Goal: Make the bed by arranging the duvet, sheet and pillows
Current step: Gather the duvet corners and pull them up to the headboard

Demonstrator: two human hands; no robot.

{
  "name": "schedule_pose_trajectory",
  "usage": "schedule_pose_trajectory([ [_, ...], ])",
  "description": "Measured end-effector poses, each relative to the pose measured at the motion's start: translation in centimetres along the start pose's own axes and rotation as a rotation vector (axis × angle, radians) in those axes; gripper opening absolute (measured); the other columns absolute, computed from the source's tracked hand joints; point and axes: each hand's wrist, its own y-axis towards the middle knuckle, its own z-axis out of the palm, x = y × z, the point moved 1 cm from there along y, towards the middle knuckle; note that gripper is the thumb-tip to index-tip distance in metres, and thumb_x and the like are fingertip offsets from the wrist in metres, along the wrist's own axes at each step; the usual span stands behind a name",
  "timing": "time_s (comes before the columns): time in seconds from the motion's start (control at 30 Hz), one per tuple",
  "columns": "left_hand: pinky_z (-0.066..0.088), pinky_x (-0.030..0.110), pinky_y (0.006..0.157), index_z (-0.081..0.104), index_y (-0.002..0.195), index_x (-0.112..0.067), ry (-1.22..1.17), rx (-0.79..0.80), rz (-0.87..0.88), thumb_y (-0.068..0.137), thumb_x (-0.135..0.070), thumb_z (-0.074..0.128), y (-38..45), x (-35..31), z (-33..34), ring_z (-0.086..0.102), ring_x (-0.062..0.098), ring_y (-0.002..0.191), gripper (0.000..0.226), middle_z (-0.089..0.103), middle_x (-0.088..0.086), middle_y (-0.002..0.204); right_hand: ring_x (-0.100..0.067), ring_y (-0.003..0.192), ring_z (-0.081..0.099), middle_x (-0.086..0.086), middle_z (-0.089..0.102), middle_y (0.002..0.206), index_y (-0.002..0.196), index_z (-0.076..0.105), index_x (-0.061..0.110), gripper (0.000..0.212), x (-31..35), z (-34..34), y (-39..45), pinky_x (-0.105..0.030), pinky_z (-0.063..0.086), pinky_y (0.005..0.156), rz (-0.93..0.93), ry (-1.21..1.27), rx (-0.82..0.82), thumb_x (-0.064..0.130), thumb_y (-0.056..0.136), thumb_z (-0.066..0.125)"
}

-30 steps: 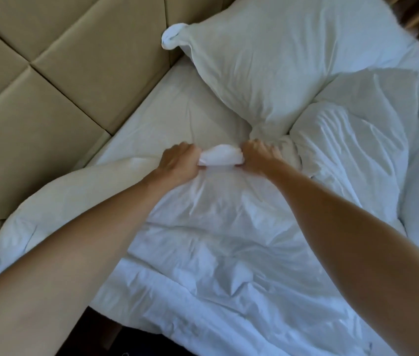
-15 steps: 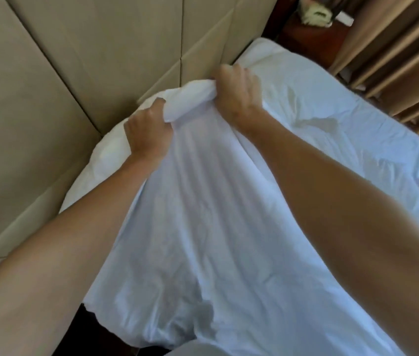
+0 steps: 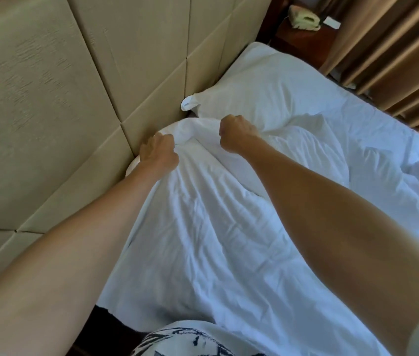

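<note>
Duvet: soft, light, limp; best taken at its top edge.
Fingers: left hand and right hand both curled tight, gripping that edge.

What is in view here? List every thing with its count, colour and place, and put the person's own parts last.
duvet: one, white, rumpled, spread over the near part of the bed, its top edge bunched by the headboard
pillow: one, white, far end of the bed against the headboard
headboard: one, beige padded panels, along the left
telephone: one, pale, on the dark nightstand beyond the bed
curtain: brown, pleated, upper right
patterned garment: white with dark marks, bottom edge, worn by the person
left hand: grips the duvet's top edge beside the headboard
right hand: grips the same edge, nearer the pillow
</note>
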Motion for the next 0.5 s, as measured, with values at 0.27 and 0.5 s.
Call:
schedule_pose_trajectory([
  [0.27, 0.042, 0.043, 0.094, 0.062, 0.099, -0.01, 0.014, 0.052, 0.088, 0.093, -0.015, 0.051, -9.2, -4.5, 2.2, 0.057, 0.032, 0.105, 0.014, 0.062, 0.009, 0.11, -0.025, 0.098, 0.063, -0.007, 0.06, 0.114, 0.116, 0.061, 0.014, 0.027, -5.5, 2.5, -10.1, -0.036, 0.053, 0.083, 0.039, -0.023, 0.097, 0.013, 0.09, 0.051],
  [0.5, 0.041, 0.038, 0.085, 0.059, 0.1, -0.011, 0.058, 0.084, 0.15, 0.093, -0.015, 0.049, -17.8, -8.6, 5.8, 0.059, 0.03, 0.102, 0.013, 0.062, 0.008, 0.108, -0.029, 0.101, 0.061, -0.009, 0.058, 0.118, 0.119, 0.06, 0.015, 0.03, -12.2, 3.6, -19.0, -0.036, 0.05, 0.081, 0.017, -0.006, 0.112, 0.017, 0.091, 0.049],
])
